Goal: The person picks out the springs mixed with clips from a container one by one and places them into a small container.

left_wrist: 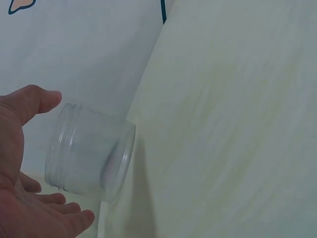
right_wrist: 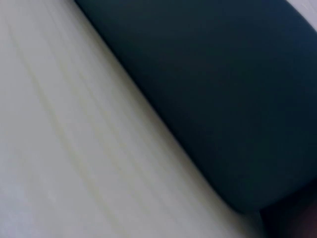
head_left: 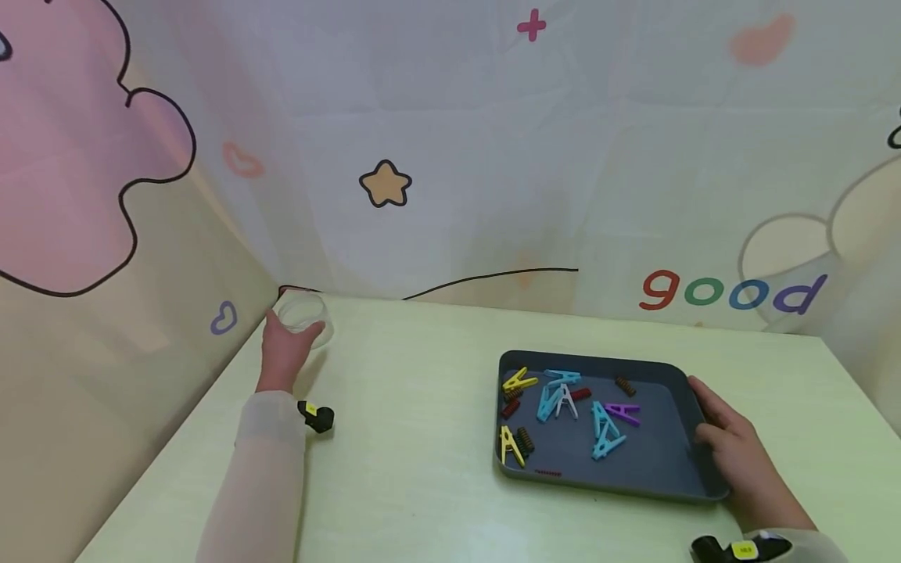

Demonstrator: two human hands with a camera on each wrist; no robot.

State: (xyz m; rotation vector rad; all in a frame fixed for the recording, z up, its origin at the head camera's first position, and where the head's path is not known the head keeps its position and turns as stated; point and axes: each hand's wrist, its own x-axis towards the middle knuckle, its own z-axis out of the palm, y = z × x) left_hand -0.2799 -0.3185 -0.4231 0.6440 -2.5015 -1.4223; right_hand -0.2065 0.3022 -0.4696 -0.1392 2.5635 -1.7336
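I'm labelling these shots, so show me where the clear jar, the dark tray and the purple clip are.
Clear jar (left_wrist: 90,151): left wrist view, on its side wall.
Dark tray (head_left: 665,442): head view, on a bare part of its floor.
Purple clip (head_left: 620,410): head view, near the middle of its body.

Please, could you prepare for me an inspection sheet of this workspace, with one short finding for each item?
Surface: pale table, light streaks showing in the wrist views.
Job's things: dark tray holding yellow, blue, white and purple clips and small dark and reddish coil-like pieces; clear jar near the table's far-left corner.
Clutter: nothing seen.
Hands: left hand spread around the jar, contact unclear; right hand grips the tray's right edge.
Cables: nothing seen.
Surroundings: printed backdrop behind the table, with a star and the word "good".
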